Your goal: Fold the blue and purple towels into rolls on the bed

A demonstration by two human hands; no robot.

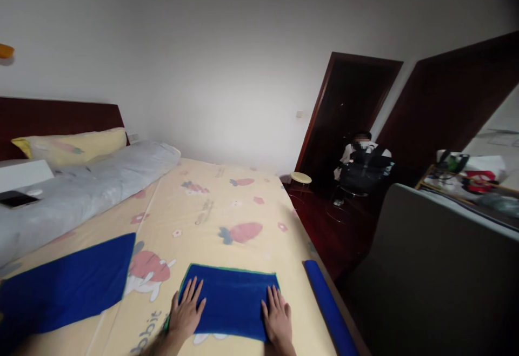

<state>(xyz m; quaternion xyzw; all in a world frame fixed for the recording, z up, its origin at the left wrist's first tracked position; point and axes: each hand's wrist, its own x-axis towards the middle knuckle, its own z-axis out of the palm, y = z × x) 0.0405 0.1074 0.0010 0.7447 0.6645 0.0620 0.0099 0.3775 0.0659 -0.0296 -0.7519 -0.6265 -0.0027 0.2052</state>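
Leftward, at ten o'clock, a phone (pixel 18 199) lies on the grey bedding (pixel 93 180); nearer, at nine, one blue cloth (pixel 81 283) is spread loosely. The left hand (pixel 185 311), fingers extended and grasping nothing, presses the left side of the green-edged cloth (pixel 235 302) at twelve. The right hand (pixel 278 315), equally flat and unclenched, covers its right side, seemingly to keep the fabric smooth. At two, a long blue roll (pixel 329 307) lies lengthwise, perhaps to fit the bed's edge.
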